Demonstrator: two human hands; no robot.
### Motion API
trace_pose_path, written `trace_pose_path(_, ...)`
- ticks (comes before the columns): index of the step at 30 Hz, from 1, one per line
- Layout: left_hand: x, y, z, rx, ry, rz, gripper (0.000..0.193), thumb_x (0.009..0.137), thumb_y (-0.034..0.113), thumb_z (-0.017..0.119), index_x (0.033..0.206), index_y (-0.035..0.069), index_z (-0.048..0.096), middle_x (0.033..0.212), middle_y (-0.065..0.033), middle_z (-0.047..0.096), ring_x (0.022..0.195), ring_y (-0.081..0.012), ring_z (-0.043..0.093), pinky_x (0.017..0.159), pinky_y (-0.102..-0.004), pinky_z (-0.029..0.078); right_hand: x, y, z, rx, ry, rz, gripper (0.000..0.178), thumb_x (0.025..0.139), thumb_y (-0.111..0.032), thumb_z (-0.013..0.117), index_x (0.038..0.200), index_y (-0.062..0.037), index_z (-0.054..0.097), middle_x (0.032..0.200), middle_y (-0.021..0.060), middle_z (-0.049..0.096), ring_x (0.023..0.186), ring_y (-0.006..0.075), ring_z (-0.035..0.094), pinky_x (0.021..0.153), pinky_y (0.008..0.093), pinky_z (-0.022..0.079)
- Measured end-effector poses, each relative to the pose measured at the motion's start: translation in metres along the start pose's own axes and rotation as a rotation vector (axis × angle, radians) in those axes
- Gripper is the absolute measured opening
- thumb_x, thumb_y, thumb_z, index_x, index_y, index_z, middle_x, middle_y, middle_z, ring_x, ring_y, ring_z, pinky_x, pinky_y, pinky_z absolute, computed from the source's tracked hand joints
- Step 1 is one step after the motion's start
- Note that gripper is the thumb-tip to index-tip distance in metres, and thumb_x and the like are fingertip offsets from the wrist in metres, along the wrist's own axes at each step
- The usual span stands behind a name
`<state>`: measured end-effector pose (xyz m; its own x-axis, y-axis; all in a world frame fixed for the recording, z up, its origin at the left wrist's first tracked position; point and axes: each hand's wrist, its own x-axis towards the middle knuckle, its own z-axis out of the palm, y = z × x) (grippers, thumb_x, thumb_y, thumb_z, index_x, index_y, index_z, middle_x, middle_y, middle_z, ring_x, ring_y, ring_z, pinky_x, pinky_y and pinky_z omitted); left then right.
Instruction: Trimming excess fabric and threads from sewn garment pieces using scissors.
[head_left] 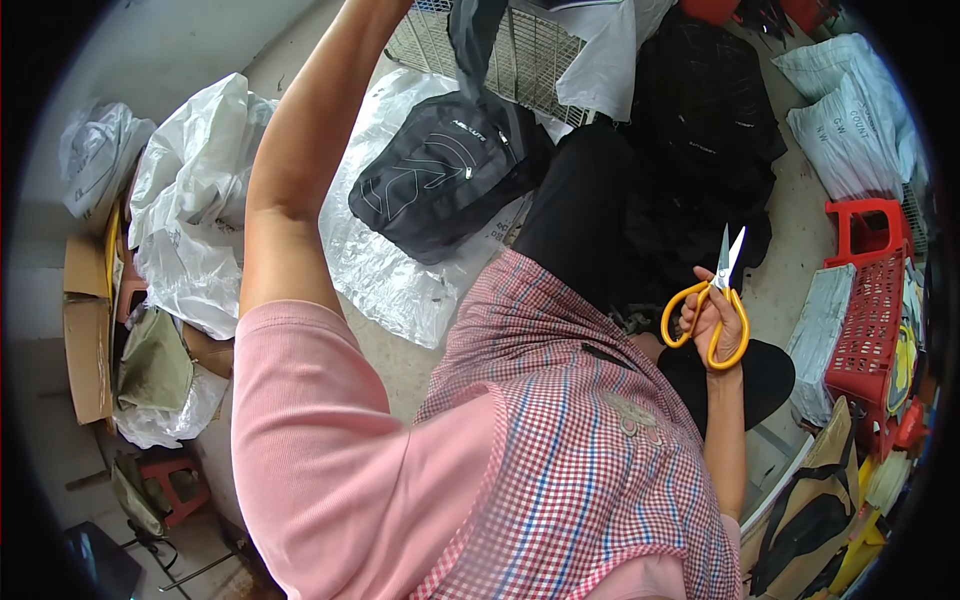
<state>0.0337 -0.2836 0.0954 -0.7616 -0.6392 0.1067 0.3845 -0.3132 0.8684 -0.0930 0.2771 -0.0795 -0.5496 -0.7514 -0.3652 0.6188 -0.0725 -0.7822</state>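
Right hand (711, 318): gripping steel scissors with yellow looped handles (719, 284) — blades parted.
Left hand: past the upper edge — grip cannot be told.
Grey floor (795, 240): black fabric backpack (430, 175), lying on crinkled translucent plastic sheeting (395, 295).

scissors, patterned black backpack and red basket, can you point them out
Yellow-handled scissors (725, 272): head view, on the lower part of the blades.
Patterned black backpack (440, 177): head view, on its front panel.
Red plastic basket (862, 328): head view, on its perforated side wall.

There are one pair of scissors (720, 281), one checked apron (570, 440) and (at least) two black bags (435, 185).
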Motion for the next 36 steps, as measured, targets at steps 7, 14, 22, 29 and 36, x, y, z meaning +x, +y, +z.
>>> trace_pose_path(7,-0.079,-0.084,-0.111,0.067,0.42,0.067,0.037,0.09,0.024,0.064,0.118,0.0,0.057,0.106,-0.0134,0.067,0.088,-0.0221,0.067,0.081,-0.0321,0.054,0.01,0.014,-0.027,0.02,0.054,0.042,0.038,0.095,-0.022,0.05,0.128,-0.0029,0.05,0.078,0.0078,0.059,0.061,0.0135,0.055,0.054,0.0236,0.044)
trace_pose_path(14,-0.256,-0.217,-0.218,0.02,1.02,-0.223,0.047,0.079,0.02,0.077,0.112,-0.004,0.056,0.099,-0.0161,0.066,0.082,-0.0227,0.066,0.067,-0.0307,0.056,0.026,0.03,-0.013,-0.007,0.001,0.15,0.036,0.095,-0.022,0.049,0.127,-0.0044,0.05,0.078,0.0074,0.058,0.063,0.0131,0.055,0.055,0.024,0.044)
trace_pose_path(22,-0.275,-0.231,-0.203,0.422,0.938,-0.316,0.04,0.077,0.014,0.077,0.107,-0.008,0.06,0.096,-0.0184,0.067,0.077,-0.0223,0.067,0.062,-0.0297,0.055,0.023,0.037,-0.023,-0.013,0.068,0.152,0.036,0.095,-0.023,0.049,0.126,-0.0049,0.051,0.077,0.0071,0.058,0.062,0.013,0.053,0.056,0.0241,0.043)
trace_pose_path(29,-0.301,-0.216,-0.221,1.167,0.947,-0.669,0.072,0.067,0.046,0.08,0.102,-0.014,0.059,0.088,-0.0238,0.066,0.068,-0.0297,0.064,0.061,-0.0336,0.054,0.027,0.031,-0.015,-0.125,0.093,0.191,0.043,0.095,-0.033,0.052,0.126,-0.0044,0.051,0.075,0.006,0.056,0.062,0.012,0.052,0.056,0.0219,0.042)
trace_pose_path(36,-0.208,-0.156,-0.089,1.477,0.472,0.277,0.037,0.086,0.02,0.066,0.116,-0.001,0.058,0.107,-0.015,0.061,0.092,-0.0231,0.059,0.082,-0.0301,0.047,0.027,-0.023,-0.048,-0.334,0.241,-0.036,0.046,0.086,-0.031,0.069,0.122,-0.0065,0.056,0.075,0.0032,0.055,0.063,0.0087,0.051,0.055,0.0191,0.042)
